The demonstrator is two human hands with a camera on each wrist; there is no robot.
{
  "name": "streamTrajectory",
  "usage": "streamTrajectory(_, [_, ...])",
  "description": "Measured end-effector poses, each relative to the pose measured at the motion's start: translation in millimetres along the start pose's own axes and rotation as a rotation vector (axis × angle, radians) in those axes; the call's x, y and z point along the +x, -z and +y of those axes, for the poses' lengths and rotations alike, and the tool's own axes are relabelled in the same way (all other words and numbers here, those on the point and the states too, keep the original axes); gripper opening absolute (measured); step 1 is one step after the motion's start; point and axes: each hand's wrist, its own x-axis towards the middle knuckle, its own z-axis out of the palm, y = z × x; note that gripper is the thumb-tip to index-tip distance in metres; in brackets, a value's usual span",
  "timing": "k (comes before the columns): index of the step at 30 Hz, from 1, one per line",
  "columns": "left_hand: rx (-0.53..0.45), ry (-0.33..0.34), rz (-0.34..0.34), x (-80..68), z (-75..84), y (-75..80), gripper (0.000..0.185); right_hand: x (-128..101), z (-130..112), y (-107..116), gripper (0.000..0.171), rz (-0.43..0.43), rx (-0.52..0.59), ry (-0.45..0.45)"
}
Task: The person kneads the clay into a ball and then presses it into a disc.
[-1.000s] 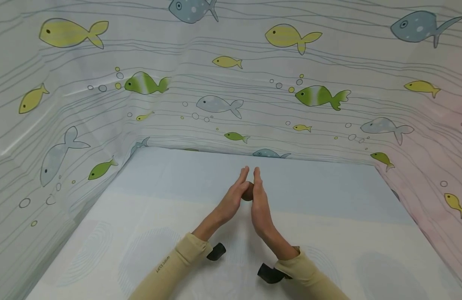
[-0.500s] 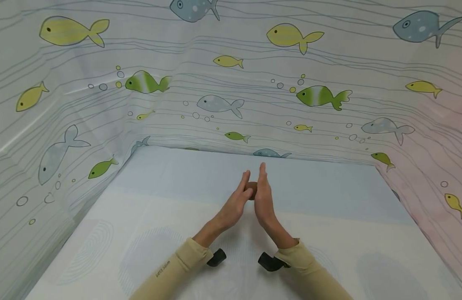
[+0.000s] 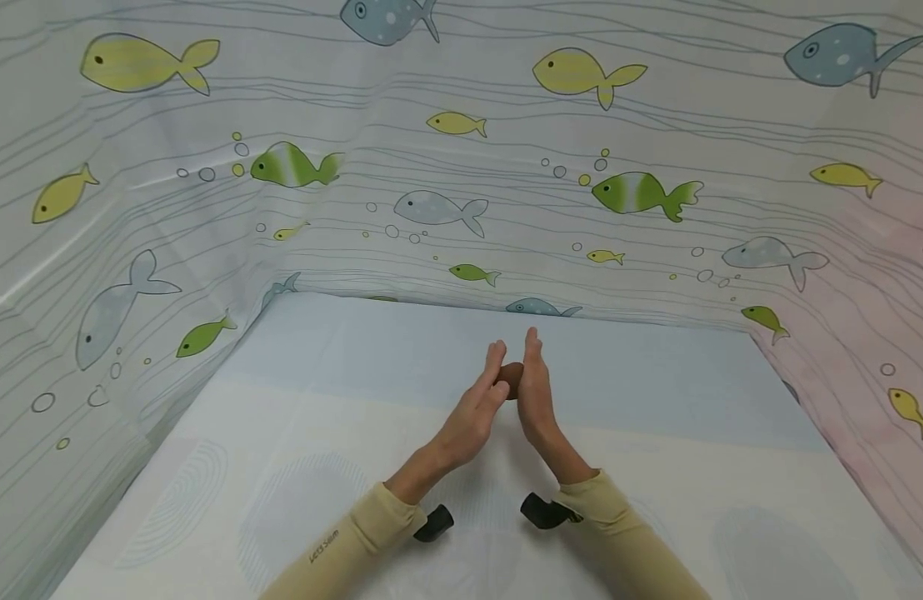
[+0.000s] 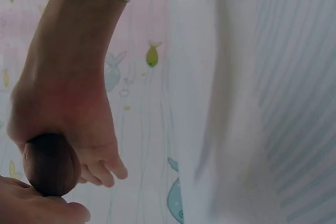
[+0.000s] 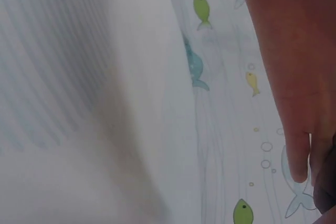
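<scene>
Two hands, the left hand [image 3: 465,423] and the right hand [image 3: 536,402], pressed a brown ball [image 3: 513,380] between them, fingers straight, near the centre of the head view. Both had shifted slightly rightward in the frame, the right's fingertips now higher than the left's, which suggested rolling between the palms. In the left wrist view, the ball sat at lower left, touching both hands. The right wrist view showed it only partly, at the lower right edge.
</scene>
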Motion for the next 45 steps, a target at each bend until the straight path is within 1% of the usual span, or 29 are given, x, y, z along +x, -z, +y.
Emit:
streamTrajectory(2, [0.005,-0.019,0.015,-0.2,2.2,0.7,0.063,-1,0,-1,0.077,-0.003,-0.002,0.000])
streamTrajectory(3, [0.006,-0.027,0.023,-0.1,3.0,1.1,0.062,-1,1,-2,0.079,-0.002,-0.003,-0.001])
streamTrajectory(5, [0.007,-0.033,0.033,0.4,4.2,2.0,0.062,-2,2,-3,0.077,-0.004,-0.014,0.001])
streamTrajectory(8, [0.005,-0.044,0.049,1.6,5.5,3.4,0.061,2,14,-5,0.075,-0.019,-0.011,0.013])
streamTrajectory(12, [0.001,-0.057,0.069,3.6,7.1,5.0,0.062,7,34,-8,0.069,-0.016,0.015,0.043])
streamTrajectory(14, [0.003,-0.062,0.076,4.4,7.8,5.7,0.062,6,38,-10,0.063,-0.006,0.029,0.055])
streamTrajectory(16, [0.004,-0.069,0.080,5.2,8.1,6.4,0.062,4,40,-12,0.062,-0.003,0.040,0.057])
streamTrajectory(21, [0.001,-0.080,0.105,7.0,9.9,8.6,0.061,-4,39,-18,0.061,-0.029,0.040,0.044])
streamTrajectory(30, [-0.003,-0.040,0.182,14.7,10.1,16.0,0.063,-20,28,-27,0.059,-0.091,0.062,0.080])
streamTrajectory(38, [-0.020,-0.031,0.191,21.8,3.8,24.3,0.063,-39,25,-35,0.060,-0.146,0.120,0.064])
streamTrajectory(42, [-0.037,-0.015,0.205,26.1,-0.1,29.6,0.064,-49,24,-38,0.060,-0.176,0.117,0.054])
streamTrajectory(45, [-0.055,0.001,0.203,28.7,-3.4,32.9,0.064,-55,22,-39,0.060,-0.190,0.101,0.048])
